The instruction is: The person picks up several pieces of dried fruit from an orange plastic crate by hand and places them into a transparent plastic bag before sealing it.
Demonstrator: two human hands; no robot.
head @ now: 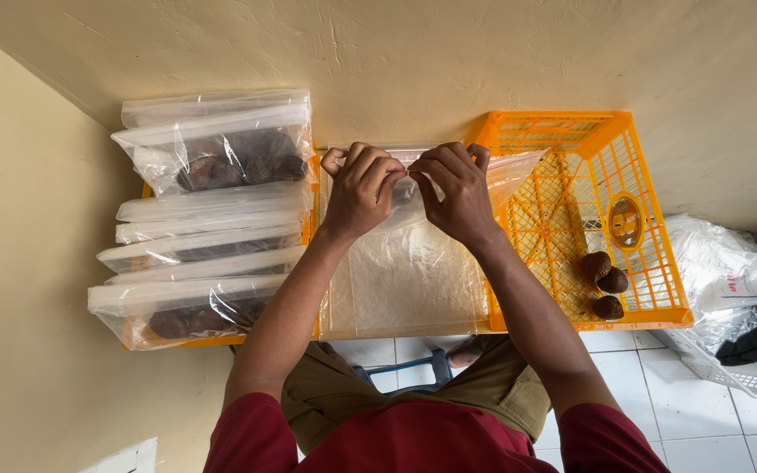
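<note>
**Both hands pinched the mouth of a clear bag between two orange crates**

The left hand (pixel 363 186) and the right hand (pixel 457 188) met at the top edge of a large clear plastic zip bag (pixel 405 271), which hung flat and looked empty between the crates. Fingers of each hand were closed together on the bag's mouth strip, thumbs tucked behind, knuckles nearly touching.

Working that seal well would, I judge, call for gripping the two lips squarely and keeping the strip level, since the film was slack and creased.

To the left, a stack of filled clear bags holding dark brown fruit (pixel 212 219) crowded right up against the left hand's wrist side, leaving little room there. To the right, the orange plastic lattice crate (pixel 624 166) stood open, with three dark brown fruits (pixel 604 285) resting in its lower corner, well apart from the hands. The cream wall (pixel 501 61) closed off the far side; white floor tiles (pixel 703 420) lay open near the person's knees
</note>
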